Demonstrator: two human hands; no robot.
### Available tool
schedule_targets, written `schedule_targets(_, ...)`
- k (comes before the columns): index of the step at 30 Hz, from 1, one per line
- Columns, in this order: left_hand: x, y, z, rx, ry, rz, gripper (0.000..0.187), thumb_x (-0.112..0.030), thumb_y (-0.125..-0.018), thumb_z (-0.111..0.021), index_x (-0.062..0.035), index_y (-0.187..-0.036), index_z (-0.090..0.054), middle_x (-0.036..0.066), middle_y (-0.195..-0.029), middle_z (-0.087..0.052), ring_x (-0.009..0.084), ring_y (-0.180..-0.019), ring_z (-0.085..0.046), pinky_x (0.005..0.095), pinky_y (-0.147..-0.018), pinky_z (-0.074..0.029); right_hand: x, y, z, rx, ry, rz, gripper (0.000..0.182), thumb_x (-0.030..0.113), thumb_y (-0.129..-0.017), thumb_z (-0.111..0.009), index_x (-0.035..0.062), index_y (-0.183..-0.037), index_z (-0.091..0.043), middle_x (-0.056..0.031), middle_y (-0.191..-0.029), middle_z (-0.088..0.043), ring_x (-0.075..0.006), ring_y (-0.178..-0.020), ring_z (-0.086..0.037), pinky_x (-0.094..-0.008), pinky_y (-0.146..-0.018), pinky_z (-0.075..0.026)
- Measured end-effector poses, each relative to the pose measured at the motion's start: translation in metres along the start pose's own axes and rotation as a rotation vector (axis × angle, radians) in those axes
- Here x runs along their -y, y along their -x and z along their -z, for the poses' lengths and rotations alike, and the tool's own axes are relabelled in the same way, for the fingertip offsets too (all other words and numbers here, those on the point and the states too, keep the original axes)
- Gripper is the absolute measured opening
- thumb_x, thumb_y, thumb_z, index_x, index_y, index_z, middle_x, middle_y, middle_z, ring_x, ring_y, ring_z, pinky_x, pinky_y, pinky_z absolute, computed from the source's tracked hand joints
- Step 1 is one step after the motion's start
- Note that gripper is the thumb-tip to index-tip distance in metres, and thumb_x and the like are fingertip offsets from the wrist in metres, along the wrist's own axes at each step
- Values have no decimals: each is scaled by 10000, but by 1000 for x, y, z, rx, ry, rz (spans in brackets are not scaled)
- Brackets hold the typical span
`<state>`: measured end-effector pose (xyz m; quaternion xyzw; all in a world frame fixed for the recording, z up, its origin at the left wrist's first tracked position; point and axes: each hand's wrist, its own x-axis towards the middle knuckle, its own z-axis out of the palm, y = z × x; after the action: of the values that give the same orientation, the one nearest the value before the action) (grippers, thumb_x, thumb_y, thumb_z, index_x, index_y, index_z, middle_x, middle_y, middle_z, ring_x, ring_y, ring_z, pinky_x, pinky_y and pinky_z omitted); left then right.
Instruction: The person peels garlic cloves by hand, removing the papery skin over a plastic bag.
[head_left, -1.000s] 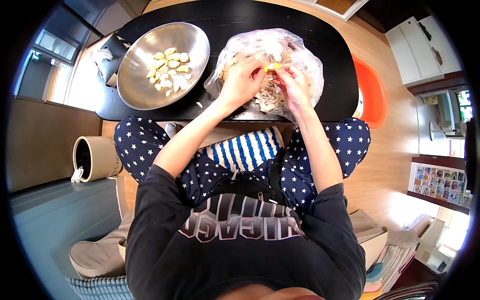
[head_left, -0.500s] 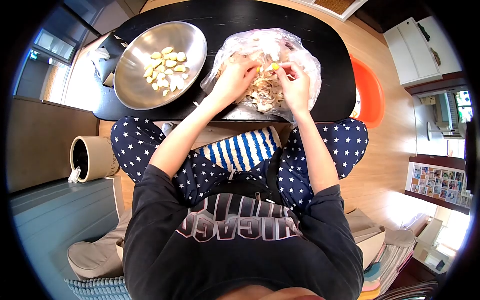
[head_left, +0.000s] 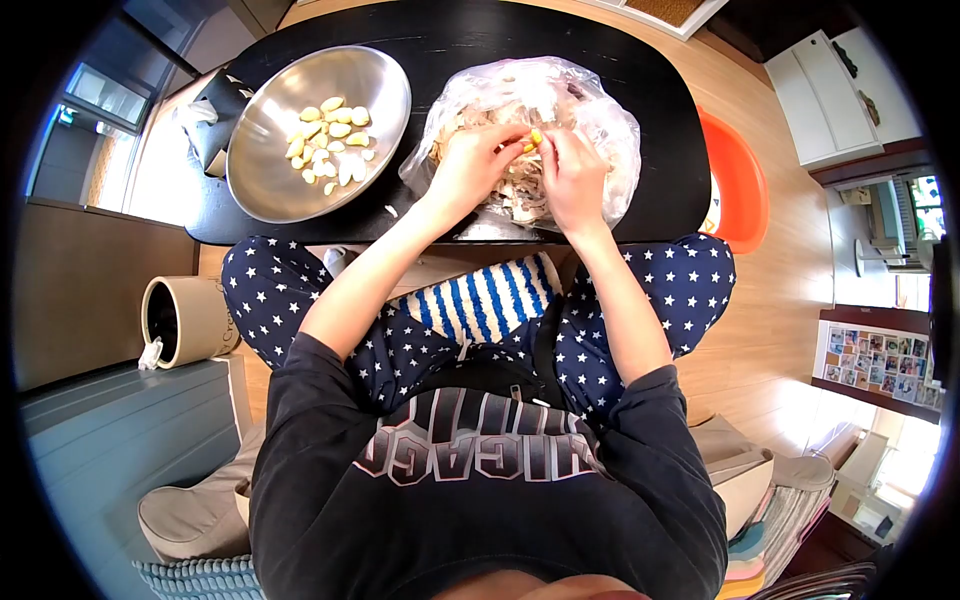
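Note:
Over a clear plastic bag (head_left: 625,165) filled with dry, papery garlic skins (head_left: 522,195), my two hands meet at the fingertips. My left hand (head_left: 472,168) is closed in a pinch, coming in from the left. Opposite it, my right hand (head_left: 576,186) pinches at the same spot, its fingers bent downward. Between them shows a small, bright yellow garlic clove (head_left: 536,136), mostly covered by the fingers. To the left, a wide steel bowl (head_left: 265,165) holds several peeled garlic cloves (head_left: 340,130), gathered toward its middle and right side.
Bowl and bag stand on a black table (head_left: 440,40) with rounded corners. A scrap of skin (head_left: 391,211) lies near its front edge. A tissue box (head_left: 215,125) sits behind the bowl's left side. An orange round seat or tub (head_left: 740,190) stands off the right edge.
My right hand has moved left and turned over, bringing its fingertips against those of my left hand. The left hand has shifted slightly right. The bowl looks the same.

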<state>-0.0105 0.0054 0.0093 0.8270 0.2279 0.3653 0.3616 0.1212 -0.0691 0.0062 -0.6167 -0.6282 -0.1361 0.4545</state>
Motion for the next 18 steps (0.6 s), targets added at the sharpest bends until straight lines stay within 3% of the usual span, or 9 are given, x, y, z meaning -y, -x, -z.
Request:
schedule_targets(4, -1, 1, 0, -69, 50, -22, 180, -36, -790, -604, -4, -962, -648, 138, -866, -656, 226, -775, -640, 278, -693, -484, -1, 0, -6, -27, 63, 65, 48, 48, -814, -581, 3, -812, -565, -136, -727, -583, -293, -670, -575, -352, -591, -446)
schedule_targets(7, -2, 4, -3, -113, 78, -26, 186, -3, -778, -600, -7, -955, -655, 136, -859, -659, 211, -759, -642, 262, -684, -483, 1, 2, -8, -39, -56, -104, 54, 56, -833, -557, 2, -828, -563, -147, -715, -579, -312, -638, -566, -352, -570, -439)
schedule_targets(9, -1, 5, -4, -129, 88, -24, 198, 11, -773, -597, -10, -960, -656, 133, -859, -661, 200, -758, -643, 252, -682, -483, 1, 2, -10, -54, -153, -201, 100, 83, -863, -537, -8, -828, -557, -122, -666, -567, -238, -556, -546, -324, -527, -419)
schedule_targets(10, 1, 6, -6, -137, 107, -26, 202, 21, -775, -591, -9, -964, -657, 124, -863, -665, 175, -763, -643, 242, -686, -482, 2, 2, -9, -52, -153, -202, 100, 83, -863, -537, -8, -828, -557, -122, -666, -567, -238, -556, -546, -324, -527, -419)
schedule_targets(12, 1, 7, -10, -145, 126, -26, 207, 30, -777, -585, -9, -967, -657, 116, -867, -669, 150, -769, -642, 232, -691, -482, 6, 0, -6, 5, -338, -501, 137, 99, -879, -515, -15, -811, -546, -150, -664, -573, -231, -564, -555, -311, -557, -426)
schedule_targets(13, 0, 7, -12, -151, 174, 13, 208, 28, -787, -580, -11, -978, -656, 103, -871, -672, 133, -778, -637, 226, -704, -482, 5, 0, -6, 6, -337, -502, 137, 99, -879, -515, -15, -811, -546, -150, -664, -573, -231, -564, -555, -311, -557, -426)
schedule_targets(15, -1, 7, -13, -158, 223, 54, 210, 25, -798, -575, -13, -988, -655, 91, -875, -675, 117, -787, -632, 220, -717, -482, 0, 0, -9, 18, -531, -647, 184, 141, -901, -510, -14, -814, -559, -100, -647, -587, -130, -562, -535, -271, -553, -414)
schedule_targets(16, 1, 5, -13, -161, 243, 102, 214, 13, -819, -563, -10, -1015, -644, 90, -892, -674, 110, -800, -629, 217, -733, -481, -4, 0, -9, 19, -533, -646, 184, 141, -901, -510, -14, -814, -559, -100, -647, -587, -130, -562, -535, -271, -553, -414)
schedule_targets(18, 6, 3, -9, -162, 276, 203, 225, -13, -859, -538, -3, -1068, -624, 90, -926, -671, 98, -827, -621, 210, -766, -479, -11, 3, -9, 139, -545, -656, 199, 164, -902, -522, -15, -827, -569, -58, -640, -577, -86, -580, -510, -260, -550, -412)
